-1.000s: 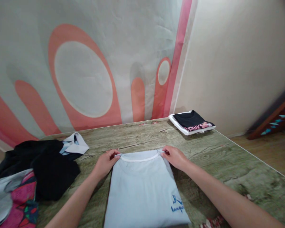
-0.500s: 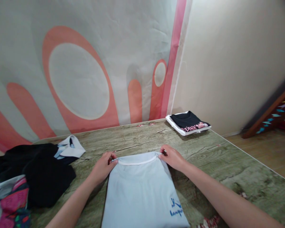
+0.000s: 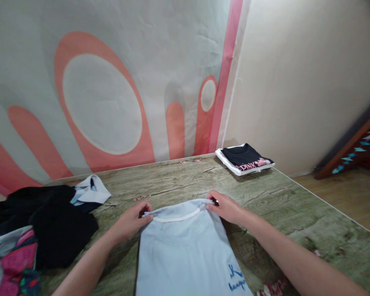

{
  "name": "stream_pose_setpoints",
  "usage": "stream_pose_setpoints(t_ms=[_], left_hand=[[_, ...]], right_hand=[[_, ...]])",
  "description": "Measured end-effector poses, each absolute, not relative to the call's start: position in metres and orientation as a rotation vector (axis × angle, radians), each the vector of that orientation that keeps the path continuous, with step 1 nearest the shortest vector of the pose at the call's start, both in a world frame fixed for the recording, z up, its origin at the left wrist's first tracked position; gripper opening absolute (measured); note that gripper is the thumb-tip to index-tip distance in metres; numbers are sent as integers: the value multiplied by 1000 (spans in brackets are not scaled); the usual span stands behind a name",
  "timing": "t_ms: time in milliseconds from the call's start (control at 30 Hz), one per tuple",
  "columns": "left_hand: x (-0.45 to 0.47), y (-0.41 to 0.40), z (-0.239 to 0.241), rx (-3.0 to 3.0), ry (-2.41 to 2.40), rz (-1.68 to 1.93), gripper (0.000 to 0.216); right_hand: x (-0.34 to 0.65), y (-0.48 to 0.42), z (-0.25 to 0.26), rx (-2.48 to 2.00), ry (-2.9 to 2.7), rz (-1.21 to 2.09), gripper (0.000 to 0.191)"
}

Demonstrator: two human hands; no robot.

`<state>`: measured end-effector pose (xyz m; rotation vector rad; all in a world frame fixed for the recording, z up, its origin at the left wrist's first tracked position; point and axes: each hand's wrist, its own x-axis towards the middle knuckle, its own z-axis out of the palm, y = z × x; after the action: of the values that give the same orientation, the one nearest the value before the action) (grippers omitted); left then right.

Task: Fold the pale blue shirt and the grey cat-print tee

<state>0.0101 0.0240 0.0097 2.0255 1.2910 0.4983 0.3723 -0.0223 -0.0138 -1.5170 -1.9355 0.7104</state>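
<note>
The pale blue T-shirt (image 3: 185, 255) lay before me on the wood-patterned table (image 3: 172, 187), its neckline pointing away toward the patterned wall (image 3: 154, 94), its long axis running back toward my body, the lower end out of view. Blue lettering (image 3: 236, 277) sat near its right edge, readable from my side. My left hand (image 3: 132, 220) pinched the far left corner, thumb nearer me, fingers curled beyond; my right hand (image 3: 226, 207) pinched the far right corner likewise. Both forearms reached forward, slanting inward, and the white collar band (image 3: 181, 216) curved between my grips.
</note>
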Motion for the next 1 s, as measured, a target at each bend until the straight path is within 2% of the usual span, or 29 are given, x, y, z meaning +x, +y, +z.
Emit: stream_pose_setpoints(t_ms=[267, 400, 600, 800, 900, 1000], left_hand=[[5, 24, 13, 1677, 1204, 398, 50], [4, 22, 15, 1570, 1216, 435, 54], [10, 25, 5, 1552, 1377, 633, 62], [6, 20, 10, 1441, 1274, 530, 66], [5, 17, 14, 1381, 1235, 446, 63], [12, 17, 13, 1375, 1318, 603, 65]], right_hand=[[381, -16, -18, -1412, -1666, 1141, 24], [380, -17, -20, -1405, -1592, 1159, 24], [373, -10, -30, -1427, -1482, 976, 25], [382, -17, -20, -1493, -1408, 1314, 47], [386, -21, -14, -1408, -1500, 1516, 39], [386, -19, -18, -1405, -1465, 1451, 28]])
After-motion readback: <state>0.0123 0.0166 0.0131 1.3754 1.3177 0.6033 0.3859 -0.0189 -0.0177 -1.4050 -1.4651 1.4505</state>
